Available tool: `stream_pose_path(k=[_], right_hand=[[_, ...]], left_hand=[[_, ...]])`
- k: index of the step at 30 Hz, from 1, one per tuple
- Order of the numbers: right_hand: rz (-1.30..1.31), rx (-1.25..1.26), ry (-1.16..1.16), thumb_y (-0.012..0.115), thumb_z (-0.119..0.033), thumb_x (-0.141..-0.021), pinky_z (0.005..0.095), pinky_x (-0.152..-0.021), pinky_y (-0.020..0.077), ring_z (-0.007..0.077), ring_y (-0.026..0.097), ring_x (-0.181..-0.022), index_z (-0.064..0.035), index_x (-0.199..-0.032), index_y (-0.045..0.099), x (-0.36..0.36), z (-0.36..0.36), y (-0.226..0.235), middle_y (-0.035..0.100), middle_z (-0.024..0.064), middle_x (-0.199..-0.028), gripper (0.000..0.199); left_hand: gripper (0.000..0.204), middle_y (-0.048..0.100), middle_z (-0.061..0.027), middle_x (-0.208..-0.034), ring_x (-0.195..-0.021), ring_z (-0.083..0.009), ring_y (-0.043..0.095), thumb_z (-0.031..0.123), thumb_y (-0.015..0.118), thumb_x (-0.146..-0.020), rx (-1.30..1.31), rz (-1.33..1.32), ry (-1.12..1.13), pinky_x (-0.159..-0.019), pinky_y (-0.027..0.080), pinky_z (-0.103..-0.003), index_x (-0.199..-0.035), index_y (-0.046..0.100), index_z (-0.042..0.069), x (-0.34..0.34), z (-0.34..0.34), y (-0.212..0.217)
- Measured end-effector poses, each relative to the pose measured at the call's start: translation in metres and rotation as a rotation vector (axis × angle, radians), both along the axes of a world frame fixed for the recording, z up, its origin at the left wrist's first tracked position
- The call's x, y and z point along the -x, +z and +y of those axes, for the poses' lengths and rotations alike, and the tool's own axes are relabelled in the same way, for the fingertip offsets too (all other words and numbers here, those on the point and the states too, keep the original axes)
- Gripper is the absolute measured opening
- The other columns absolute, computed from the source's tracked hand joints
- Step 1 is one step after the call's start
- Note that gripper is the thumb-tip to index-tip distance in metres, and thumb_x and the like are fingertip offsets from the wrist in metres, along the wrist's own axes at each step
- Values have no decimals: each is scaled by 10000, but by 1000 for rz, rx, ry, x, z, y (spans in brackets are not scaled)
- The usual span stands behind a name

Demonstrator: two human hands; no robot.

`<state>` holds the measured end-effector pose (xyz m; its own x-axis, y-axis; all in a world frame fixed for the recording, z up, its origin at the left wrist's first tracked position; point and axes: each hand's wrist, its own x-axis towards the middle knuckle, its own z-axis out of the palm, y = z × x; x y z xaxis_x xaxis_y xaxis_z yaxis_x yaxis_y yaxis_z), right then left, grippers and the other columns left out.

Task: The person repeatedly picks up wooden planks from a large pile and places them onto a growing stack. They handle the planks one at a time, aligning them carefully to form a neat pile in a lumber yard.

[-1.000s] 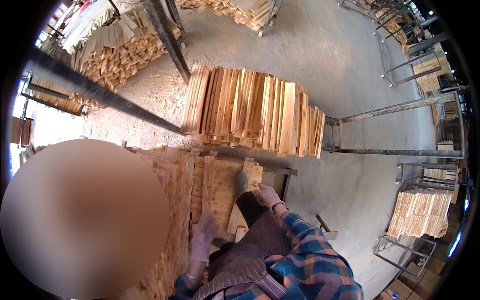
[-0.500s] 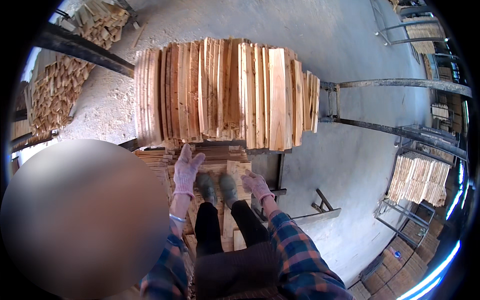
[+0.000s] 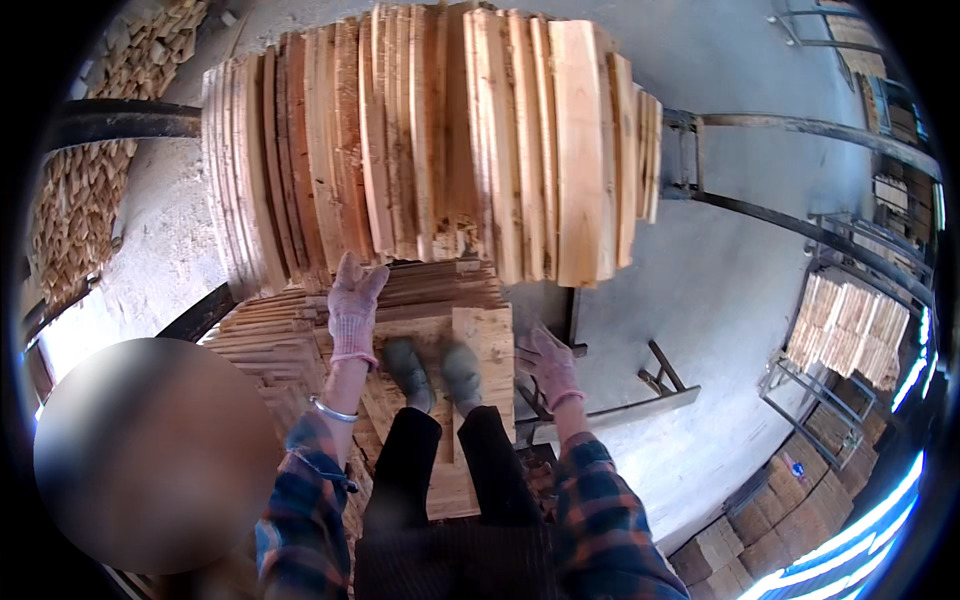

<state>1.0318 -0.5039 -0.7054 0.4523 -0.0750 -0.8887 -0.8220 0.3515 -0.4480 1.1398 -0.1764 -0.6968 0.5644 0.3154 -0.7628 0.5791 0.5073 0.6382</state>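
Observation:
My left hand (image 3: pixel 354 305), in a pale pink glove, reaches forward with fingers spread, just short of a big upright row of pale wooden boards (image 3: pixel 430 140). It holds nothing. My right hand (image 3: pixel 548 364), gloved the same way, hangs open off the right edge of the flat board stack (image 3: pixel 480 340) that I stand on. My two grey shoes (image 3: pixel 435 370) rest on that stack between the hands. Both plaid sleeves come in from the bottom edge.
A dark metal rail (image 3: pixel 120 120) runs in from the left, and a metal frame (image 3: pixel 790 215) stands at the right. Piles of wood pieces (image 3: pixel 80 210) lie far left; stacked boards (image 3: pixel 850 325) sit on a rack at the right. Concrete floor (image 3: pixel 720 300) lies below.
The view has closed in on the upright boards. My left hand has risen and stretched toward them; my right hand has dropped slightly to the stack's right edge.

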Motion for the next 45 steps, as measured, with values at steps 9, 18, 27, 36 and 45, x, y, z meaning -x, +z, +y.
stream_pose_path(k=[9,18,27,36,45], right_hand=[[-21,-161,153,630,-332,-915,315,-739,515,222,634,-871,47,-1214,551,-122,124,-86,657,147,-968,489],[-145,380,933,643,-350,-882,336,-688,471,174,585,-737,28,-1016,659,-145,171,-107,663,165,-803,402],[-57,-30,392,606,-418,-891,376,-825,480,336,614,-921,-35,-1224,563,-89,128,-99,629,237,-1015,509],[-671,341,1158,429,-42,-918,403,-933,473,419,554,-1085,-31,-1339,375,-52,136,-61,562,264,-1174,425],[-464,144,679,394,-109,-971,382,-953,432,361,528,-1139,-57,-1319,448,9,118,41,571,228,-1205,356]], left_hand=[[809,497,-250,-1334,-1165,-352,561,456,622,-868,-968,161,-845,-927,512,-399,-1471,271,47,-63,-7,-47],[749,640,-136,-815,-628,-222,619,316,590,-847,-763,406,-838,-561,538,-366,-1483,274,77,-43,-4,-62],[702,658,-81,-993,-865,-154,633,80,667,-835,145,180,-422,-726,529,-221,-1449,333,15,70,12,-84],[465,563,-103,-1217,-1105,-176,531,328,557,-944,-16,203,-369,-992,397,-294,-1262,537,-11,61,-25,8],[487,589,-147,-1148,-932,-236,633,165,525,-927,332,256,-141,-794,560,-329,-1371,389,17,164,-41,123]])
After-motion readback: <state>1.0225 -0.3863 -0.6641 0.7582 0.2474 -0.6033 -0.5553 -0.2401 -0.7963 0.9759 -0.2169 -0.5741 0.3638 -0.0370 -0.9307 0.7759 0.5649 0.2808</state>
